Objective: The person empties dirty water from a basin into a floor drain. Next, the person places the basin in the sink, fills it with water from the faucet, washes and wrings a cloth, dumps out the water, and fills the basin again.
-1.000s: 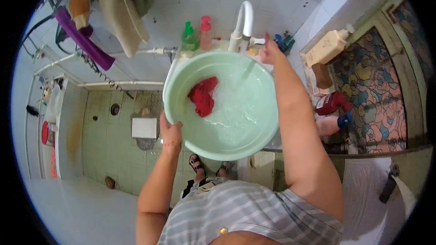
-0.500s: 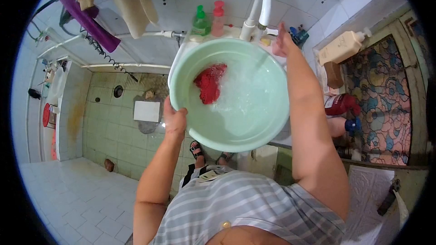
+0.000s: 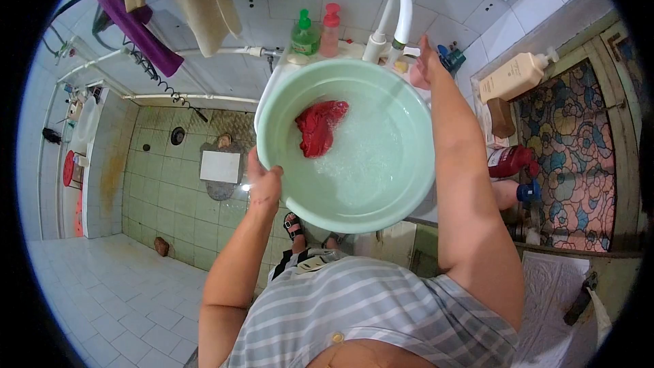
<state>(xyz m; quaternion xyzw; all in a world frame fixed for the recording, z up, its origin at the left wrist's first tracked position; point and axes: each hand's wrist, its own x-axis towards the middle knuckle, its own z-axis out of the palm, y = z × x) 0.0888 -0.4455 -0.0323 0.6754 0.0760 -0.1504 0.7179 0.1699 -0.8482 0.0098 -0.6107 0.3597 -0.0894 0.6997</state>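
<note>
A pale green basin (image 3: 347,221) rests on the sink (image 3: 267,95) under a white curved tap (image 3: 403,17). Inside it, a bunched red cloth (image 3: 317,133) lies in bubbly water, toward the left side. My left hand (image 3: 264,180) is closed on the basin's left rim, thumb on top. Beside the tap's lever (image 3: 411,51), my right hand (image 3: 426,67) is raised with its fingers stretched out. Whether it touches the lever I cannot tell.
Behind the basin stand a green soap bottle (image 3: 305,37) and a pink pump bottle (image 3: 330,31). To the right are a cream pump bottle (image 3: 514,76) and a red bottle (image 3: 509,161). Towels (image 3: 197,7) hang at upper left.
The splashing in the basin has calmed, and the red cloth has shifted slightly and looks more bunched. My right hand has barely moved by the tap; my left hand stays on the rim.
</note>
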